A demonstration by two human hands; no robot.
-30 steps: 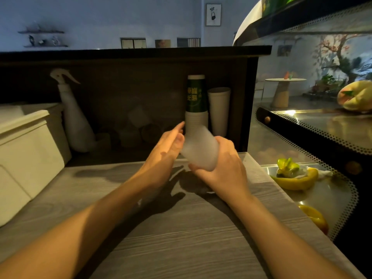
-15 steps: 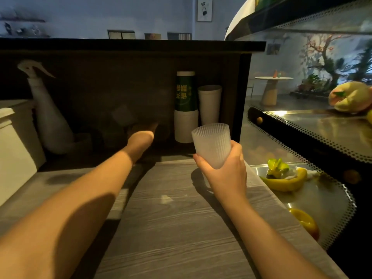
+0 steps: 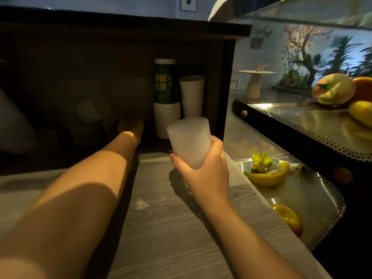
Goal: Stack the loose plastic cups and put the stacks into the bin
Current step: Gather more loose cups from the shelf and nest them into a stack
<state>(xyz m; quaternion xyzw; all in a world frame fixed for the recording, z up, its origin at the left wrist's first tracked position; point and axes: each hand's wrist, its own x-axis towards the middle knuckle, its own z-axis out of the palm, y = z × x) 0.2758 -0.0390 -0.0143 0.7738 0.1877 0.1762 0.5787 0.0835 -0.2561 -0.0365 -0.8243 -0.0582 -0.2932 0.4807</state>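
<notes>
Fingers and thumb of the right hand [image 3: 203,174] wrap the lower half of a ribbed, frosted plastic cup [image 3: 190,142], holding it upright, mouth up, above the far end of the wooden counter [image 3: 171,228]. That cup is the landmark for everything else. Behind it and slightly to its left, inside the dark recess [image 3: 90,87] under the upper shelf, stands a tall stack of paper cups [image 3: 166,97] with a green printed sleeve; a plain white cup [image 3: 192,95] stands just right of that stack. The left hand [image 3: 131,126] reaches into the recess to the left of the held cup, low and deep in shadow. Whether its fingers are spread or closed on anything cannot be told. Pale shapes further left, possibly more loose cups [image 3: 90,111], are too dim to be sure of.

Judging by the task, the step in hand is fetching another loose cup to nest with the held one. It would go best if the right hand kept its cup level and steady, mouth unobstructed, while the left takes the next cup by its wall, not its rim, and brings it out base first. No bin shows in this view.
</notes>
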